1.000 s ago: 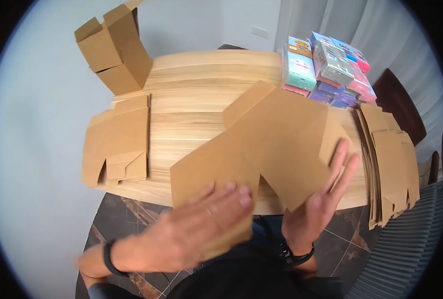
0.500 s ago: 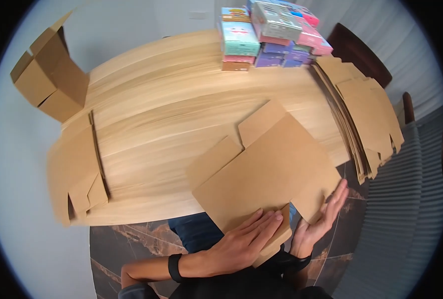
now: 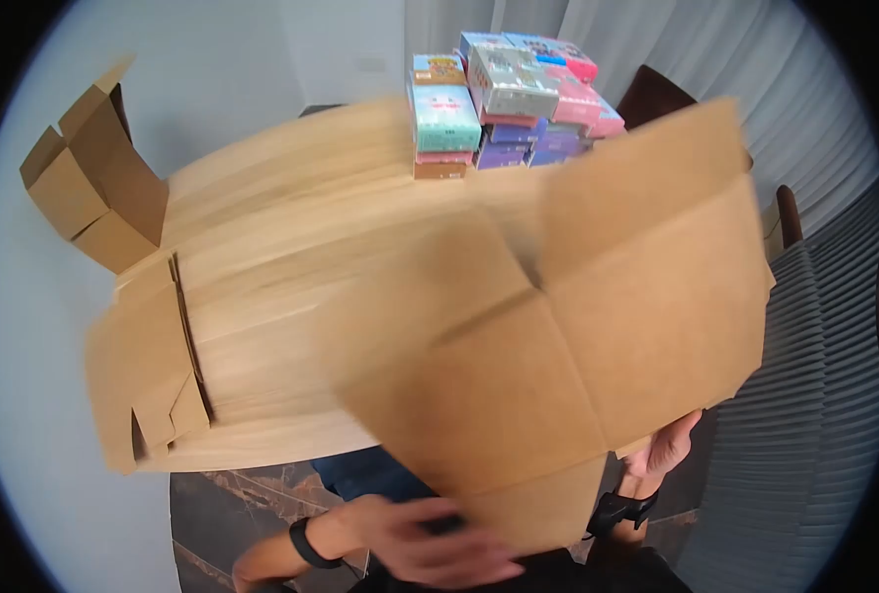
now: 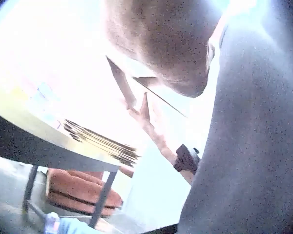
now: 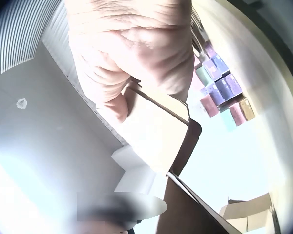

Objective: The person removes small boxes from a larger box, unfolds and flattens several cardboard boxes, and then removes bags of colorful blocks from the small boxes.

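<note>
A partly folded cardboard box (image 3: 667, 326), blurred on its left side, is raised over the front right of the table with its flaps spread. My right hand (image 3: 665, 447) holds its lower right edge; in the right wrist view the thumb (image 5: 118, 107) and the curled hand pinch a cardboard flap (image 5: 156, 129). Low in the head view, my left hand (image 3: 430, 542) is blurred, its fingers extended beside the box's lower flap (image 3: 548, 504). The left wrist view is washed out, with the right hand (image 4: 139, 117) at a thin cardboard edge.
On the wooden table (image 3: 262, 326), a flattened carton (image 3: 143, 356) lies at the left, with an opened box (image 3: 103, 178) standing behind it. Colourful packages (image 3: 509, 99) are stacked at the back. A pile of flat cartons (image 4: 100, 141) shows in the left wrist view.
The cardboard box has been lifted and turned, its flaps spreading towards the camera. My left hand has come off its face and moved down, while my right hand has closed on its edge.
</note>
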Tool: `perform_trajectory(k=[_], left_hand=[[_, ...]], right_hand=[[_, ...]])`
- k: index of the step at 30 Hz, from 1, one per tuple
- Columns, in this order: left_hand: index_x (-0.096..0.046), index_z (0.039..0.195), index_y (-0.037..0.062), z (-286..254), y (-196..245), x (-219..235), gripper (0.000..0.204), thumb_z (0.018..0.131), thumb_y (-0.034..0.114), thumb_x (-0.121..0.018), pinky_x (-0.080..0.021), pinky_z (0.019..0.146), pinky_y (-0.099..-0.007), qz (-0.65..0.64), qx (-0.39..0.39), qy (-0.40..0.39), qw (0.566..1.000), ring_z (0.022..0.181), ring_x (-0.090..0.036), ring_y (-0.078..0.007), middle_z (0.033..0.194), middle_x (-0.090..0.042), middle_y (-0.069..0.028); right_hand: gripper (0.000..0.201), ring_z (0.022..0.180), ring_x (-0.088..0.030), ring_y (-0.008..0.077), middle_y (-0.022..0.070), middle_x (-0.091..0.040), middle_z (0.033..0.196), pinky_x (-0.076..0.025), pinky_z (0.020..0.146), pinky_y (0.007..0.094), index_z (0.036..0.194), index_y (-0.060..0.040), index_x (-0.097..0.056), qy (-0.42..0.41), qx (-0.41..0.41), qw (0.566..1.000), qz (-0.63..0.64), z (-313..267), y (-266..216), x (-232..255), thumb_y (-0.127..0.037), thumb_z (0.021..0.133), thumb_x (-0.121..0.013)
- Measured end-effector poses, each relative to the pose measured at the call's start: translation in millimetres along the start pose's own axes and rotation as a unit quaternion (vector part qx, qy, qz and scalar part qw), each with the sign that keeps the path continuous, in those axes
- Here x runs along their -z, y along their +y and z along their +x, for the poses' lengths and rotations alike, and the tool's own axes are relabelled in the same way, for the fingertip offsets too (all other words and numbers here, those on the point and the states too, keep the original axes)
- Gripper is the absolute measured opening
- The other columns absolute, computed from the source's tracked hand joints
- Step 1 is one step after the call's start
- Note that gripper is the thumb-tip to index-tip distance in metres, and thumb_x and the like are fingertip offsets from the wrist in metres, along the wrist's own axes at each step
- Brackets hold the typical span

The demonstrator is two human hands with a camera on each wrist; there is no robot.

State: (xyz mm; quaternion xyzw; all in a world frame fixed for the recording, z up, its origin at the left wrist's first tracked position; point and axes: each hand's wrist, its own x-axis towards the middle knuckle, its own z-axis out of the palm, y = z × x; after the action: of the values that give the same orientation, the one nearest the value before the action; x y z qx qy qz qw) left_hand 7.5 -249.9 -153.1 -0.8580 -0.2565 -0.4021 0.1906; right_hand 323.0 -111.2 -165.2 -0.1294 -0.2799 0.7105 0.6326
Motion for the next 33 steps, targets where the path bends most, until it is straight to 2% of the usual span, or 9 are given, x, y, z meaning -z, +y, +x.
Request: perform_trajectory(k=[4, 6, 9, 10, 13, 17, 21, 29, 33], left_hand=[[-0.061, 0.139, -0.0012, -45.6, 8.8, 27.5, 0.085, 0.101, 0.072, -0.044, -0.048, 0.108, -0.0431, -0.171, 0.342, 0.16, 0.91, 0.128, -0.06, -0.0358, 0.135, -0.062, -0.0154], [-0.058, 0.139, -0.0007, -52.2, 21.3, 27.0, 0.081, 0.104, 0.07, -0.04, -0.044, 0.111, -0.0405, -0.422, 0.645, 0.184, 0.609, 0.127, -0.058, -0.0325, 0.129, -0.066, -0.0134], [-0.056, 0.141, -0.0014, -37.0, 11.7, 34.2, 0.071, 0.108, 0.06, -0.043, -0.043, 0.111, -0.0417, -0.661, 0.613, 0.258, 0.348, 0.125, -0.058, -0.0303, 0.14, -0.06, -0.0147], [-0.042, 0.156, 0.0001, -23.9, 5.3, 42.4, 0.067, 0.111, 0.05, -0.044, -0.04, 0.115, -0.0437, -0.467, 0.578, 0.095, 0.663, 0.133, -0.054, -0.0288, 0.153, -0.053, -0.0154], [-0.013, 0.168, 0.0123, -15.6, 7.9, 36.4, 0.087, 0.104, 0.043, -0.063, -0.044, 0.113, -0.0488, -0.592, 0.637, 0.298, 0.394, 0.143, -0.046, -0.0346, 0.164, -0.033, -0.0262], [0.007, 0.168, 0.0118, 1.7, -11.7, 53.8, 0.09, 0.108, 0.042, -0.053, -0.036, 0.121, -0.0496, -0.482, 0.646, 0.24, 0.541, 0.147, -0.043, -0.0378, 0.161, -0.035, -0.033], [-0.013, 0.169, 0.0215, -2.0, -9.2, 34.9, 0.094, 0.099, 0.068, -0.055, -0.024, 0.126, -0.0511, -0.799, 0.43, 0.275, 0.317, 0.15, -0.036, -0.0462, 0.165, -0.025, -0.0339], [-0.01, 0.166, -0.0033, 24.3, -27.4, -19.5, 0.113, 0.097, 0.082, -0.036, -0.016, 0.127, -0.0435, -0.667, 0.467, -0.199, 0.545, 0.157, -0.026, -0.0311, 0.166, -0.031, -0.0237], [-0.031, 0.161, -0.0025, 26.5, -46.7, -1.7, 0.099, 0.098, 0.07, -0.056, -0.029, 0.123, -0.0434, -0.766, 0.475, 0.056, 0.431, 0.148, -0.043, -0.0276, 0.155, -0.049, -0.0201]], right_hand=[[0.063, 0.13, -0.06, 0.0365, 0.0157, -0.056, 0.149, -0.052, 0.106, 0.0578, 0.151, -0.0078, -0.049, -0.073, -0.073, 0.989, 0.106, 16.9, 19.4, 56.6, -0.039, 0.1, -0.069], [0.063, 0.128, -0.061, 0.0365, 0.0159, -0.058, 0.147, -0.052, 0.106, 0.0578, 0.151, -0.0071, -0.049, -0.05, -0.083, 0.989, 0.116, 13.3, 45.6, 52.3, -0.035, 0.098, -0.071], [0.066, 0.126, -0.063, 0.037, 0.0165, -0.059, 0.144, -0.052, 0.107, 0.0577, 0.151, -0.0058, -0.048, -0.064, -0.122, 0.981, 0.134, 7.8, 68.6, 74.7, -0.027, 0.095, -0.076], [0.068, 0.125, -0.063, 0.0375, 0.017, -0.06, 0.144, -0.051, 0.107, 0.0575, 0.151, -0.0052, -0.047, -0.112, -0.139, 0.973, 0.144, 7.3, 72.0, 84.2, -0.023, 0.094, -0.078], [0.068, 0.125, -0.064, 0.0377, 0.0184, -0.06, 0.143, -0.051, 0.108, 0.0556, 0.15, -0.0033, -0.049, -0.053, -0.149, 0.986, 0.044, 13.7, 65.9, 69.8, -0.018, 0.091, -0.08], [0.053, 0.125, -0.063, 0.0389, 0.0211, -0.065, 0.136, -0.053, 0.105, 0.0582, 0.148, 0.0002, -0.05, -0.099, -0.159, 0.98, 0.067, 21.0, 48.8, 77.0, -0.013, 0.1, -0.068], [0.051, 0.12, -0.066, 0.0392, 0.0221, -0.065, 0.135, -0.057, 0.097, 0.0567, 0.145, 0.0021, -0.051, -0.146, -0.101, 0.984, -0.012, -78.2, -2.8, 185.6, -0.006, 0.097, -0.066], [0.052, 0.115, -0.069, 0.0339, 0.0186, -0.067, 0.131, -0.059, 0.091, 0.0478, 0.138, 0.0057, -0.057, -0.076, -0.087, 0.993, 0.027, 8.6, 37.9, 301.8, -0.003, 0.089, -0.071], [0.056, 0.113, -0.07, 0.0288, 0.0172, -0.065, 0.135, -0.059, 0.097, 0.0443, 0.146, 0.004, -0.048, -0.019, -0.127, 0.99, -0.052, 23.9, -3.2, 97.3, -0.009, 0.097, -0.07]])
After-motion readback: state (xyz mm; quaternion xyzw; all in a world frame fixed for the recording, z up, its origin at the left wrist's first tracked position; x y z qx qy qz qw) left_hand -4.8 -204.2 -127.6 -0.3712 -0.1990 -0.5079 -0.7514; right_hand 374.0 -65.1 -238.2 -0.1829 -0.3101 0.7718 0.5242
